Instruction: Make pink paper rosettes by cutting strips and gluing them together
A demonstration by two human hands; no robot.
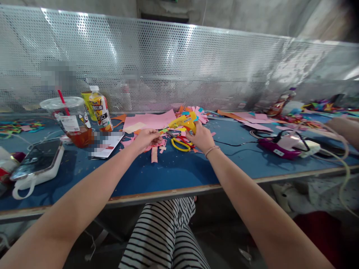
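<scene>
My right hand is wrapped round a yellow hot glue gun, whose nozzle points left. My left hand is closed, its fingertips pinching a thin yellow-green strip close to the nozzle. Whether nozzle and strip touch, I cannot tell. Below the glue gun lie scissors with yellow handles, and red handles partly show beside them. Pink paper scraps lie under and around my left hand. Behind it is a larger pink paper sheet.
A plastic cup of brown drink, a drink bottle and a phone on a white case stand left. A purple power strip with cables lies right, near another person's arm. A perforated metal screen runs behind the blue table.
</scene>
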